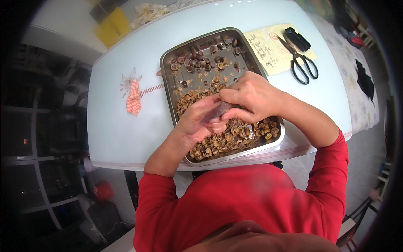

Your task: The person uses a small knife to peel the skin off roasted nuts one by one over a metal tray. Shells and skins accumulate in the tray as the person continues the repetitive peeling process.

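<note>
My left hand (201, 121) and my right hand (248, 97) meet over a rectangular metal tray (171, 67). Between the fingers of both is a small brownish-purple thing (223, 108), blurred and partly covered, perhaps a nut or seed. Dry brown husks (217, 145) fill the near part of the tray and its left middle. Round dark brown nuts or seeds (196, 61) lie scattered at the tray's far end. In its near right corner sits a group of yellowish-brown pieces (266, 128). My hands hide the tray's middle.
Black-handled scissors (297, 58) and a black plastic object (297, 39) rest on a yellow sheet bearing writing (267, 53), right of the tray. An orange-and-white striped cloth (134, 99) lies to the left on the pale table (110, 135). A yellow box (113, 28) stands beyond the far left edge.
</note>
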A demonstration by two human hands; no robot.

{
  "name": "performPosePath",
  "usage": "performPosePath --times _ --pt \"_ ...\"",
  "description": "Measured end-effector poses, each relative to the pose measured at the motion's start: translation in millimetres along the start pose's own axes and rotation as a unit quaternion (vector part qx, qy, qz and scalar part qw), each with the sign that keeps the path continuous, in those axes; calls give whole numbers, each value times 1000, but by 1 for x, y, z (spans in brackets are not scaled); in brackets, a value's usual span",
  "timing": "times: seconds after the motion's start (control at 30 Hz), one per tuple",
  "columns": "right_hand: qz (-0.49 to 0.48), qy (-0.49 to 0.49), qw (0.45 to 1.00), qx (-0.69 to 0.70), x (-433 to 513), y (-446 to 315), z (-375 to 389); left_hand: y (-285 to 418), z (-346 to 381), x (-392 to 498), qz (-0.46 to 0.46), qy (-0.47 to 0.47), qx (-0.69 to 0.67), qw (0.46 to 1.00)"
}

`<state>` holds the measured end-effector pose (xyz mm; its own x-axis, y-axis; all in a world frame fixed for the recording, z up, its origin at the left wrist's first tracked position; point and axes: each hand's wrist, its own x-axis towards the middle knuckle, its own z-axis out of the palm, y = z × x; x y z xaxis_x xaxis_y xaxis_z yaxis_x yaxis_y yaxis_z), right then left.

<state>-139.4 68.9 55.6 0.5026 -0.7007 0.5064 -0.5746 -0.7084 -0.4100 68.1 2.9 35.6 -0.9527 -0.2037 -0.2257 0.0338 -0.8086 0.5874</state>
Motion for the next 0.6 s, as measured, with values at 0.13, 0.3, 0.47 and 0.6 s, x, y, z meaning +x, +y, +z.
performPosePath --times 0.13,0.3,0.47,0.6 --pt "50 40 997 -31 2 -3 8 4 2 0 61 29 -8 998" --pt "63 71 989 -109 2 -8 12 1 7 -1 134 75 41 987" --pt "27 53 994 -92 3 -27 23 7 3 2 160 94 61 981" --pt "165 179 967 68 -1 -26 13 9 -1 8 197 75 5 978"
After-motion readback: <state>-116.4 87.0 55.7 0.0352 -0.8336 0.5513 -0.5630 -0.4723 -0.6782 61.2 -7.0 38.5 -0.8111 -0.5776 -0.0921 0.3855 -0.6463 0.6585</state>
